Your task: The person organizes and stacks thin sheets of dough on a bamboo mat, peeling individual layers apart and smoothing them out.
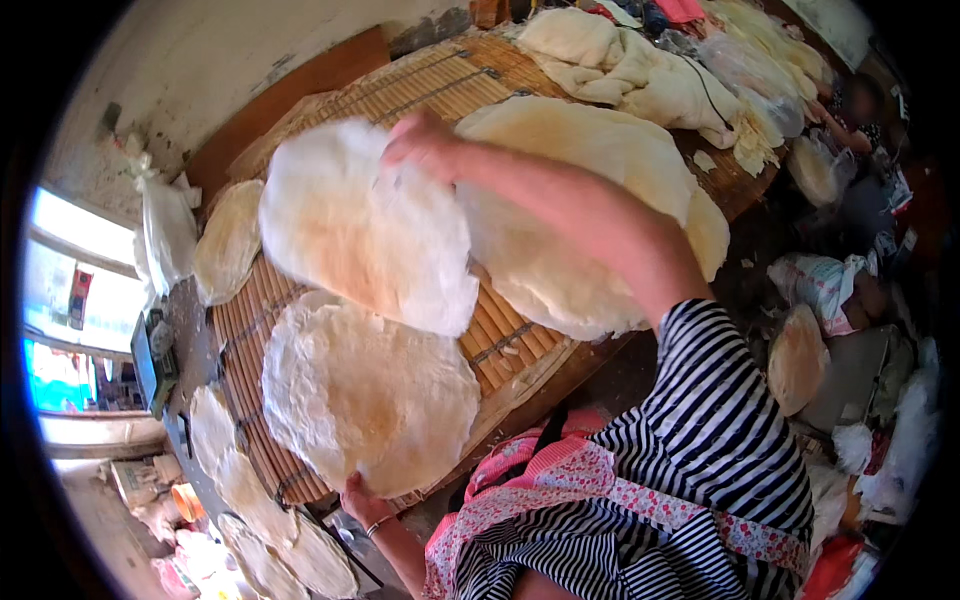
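My right hand (pixel 424 146) reaches across the bamboo mat (pixel 510 337) and grips the upper right edge of a large, thin, round flatbread (pixel 352 232). The held sheet is blurred, and its near edge overlaps a second round flatbread (pixel 367 405) on the mat. At that lower bread's near edge is my left hand (pixel 364 501), thumb on top and the other fingers mostly hidden. Beneath my right forearm lies a wide pile of flatbreads (pixel 570 142), browned in patches with ragged rims.
Folded white cloth (pixel 637 67) lies at the mat's far end. More flatbreads rest at the left (pixel 229 240) and in an overlapping row (pixel 255 495). A scale (pixel 154 360) stands by the mat's left side. Another person's arm (pixel 844 131) shows at far right, near plastic bags.
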A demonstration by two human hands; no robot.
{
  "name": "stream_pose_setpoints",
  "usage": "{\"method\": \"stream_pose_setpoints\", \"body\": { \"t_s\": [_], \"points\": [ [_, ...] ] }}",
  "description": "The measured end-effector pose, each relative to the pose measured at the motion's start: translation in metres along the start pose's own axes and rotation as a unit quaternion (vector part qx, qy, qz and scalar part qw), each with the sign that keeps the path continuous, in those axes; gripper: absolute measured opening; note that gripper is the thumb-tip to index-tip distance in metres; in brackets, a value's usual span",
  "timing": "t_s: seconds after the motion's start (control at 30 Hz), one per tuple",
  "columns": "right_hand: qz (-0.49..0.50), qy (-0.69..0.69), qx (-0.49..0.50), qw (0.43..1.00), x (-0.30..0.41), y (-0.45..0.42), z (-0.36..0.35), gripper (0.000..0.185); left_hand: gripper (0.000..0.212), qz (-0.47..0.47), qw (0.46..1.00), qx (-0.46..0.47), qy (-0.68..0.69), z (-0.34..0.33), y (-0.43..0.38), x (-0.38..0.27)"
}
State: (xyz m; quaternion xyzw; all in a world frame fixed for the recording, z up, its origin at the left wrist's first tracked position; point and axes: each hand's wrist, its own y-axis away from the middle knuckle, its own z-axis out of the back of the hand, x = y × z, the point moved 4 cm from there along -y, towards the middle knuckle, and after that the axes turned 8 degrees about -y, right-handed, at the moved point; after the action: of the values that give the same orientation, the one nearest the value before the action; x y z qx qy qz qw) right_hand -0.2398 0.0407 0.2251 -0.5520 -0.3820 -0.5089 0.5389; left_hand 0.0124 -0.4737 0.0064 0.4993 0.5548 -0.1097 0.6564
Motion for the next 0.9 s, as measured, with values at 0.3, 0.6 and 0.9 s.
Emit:
{"method": "stream_pose_setpoints", "body": {
  "t_s": [0.3, 0.6, 0.9],
  "points": [
    [-0.048, -0.165, -0.511, 0.842, -0.108, 0.087, 0.274, 0.01, 0.04, -0.004, 0.997, 0.035, -0.073, 0.012, -0.028, 0.003],
    [-0.237, -0.305, -0.409, 0.827, -0.196, 0.166, 0.26, 0.02, 0.029, 0.009, 0.999, 0.041, -0.028, -0.004, 0.009, -0.01],
    [-0.245, -0.068, -0.014, 0.967, -0.12, 0.2, 0.049, 0.022, 0.041, -0.03, 0.97, 0.179, 0.164, -0.084, 0.083, -0.068]
  ]
}}
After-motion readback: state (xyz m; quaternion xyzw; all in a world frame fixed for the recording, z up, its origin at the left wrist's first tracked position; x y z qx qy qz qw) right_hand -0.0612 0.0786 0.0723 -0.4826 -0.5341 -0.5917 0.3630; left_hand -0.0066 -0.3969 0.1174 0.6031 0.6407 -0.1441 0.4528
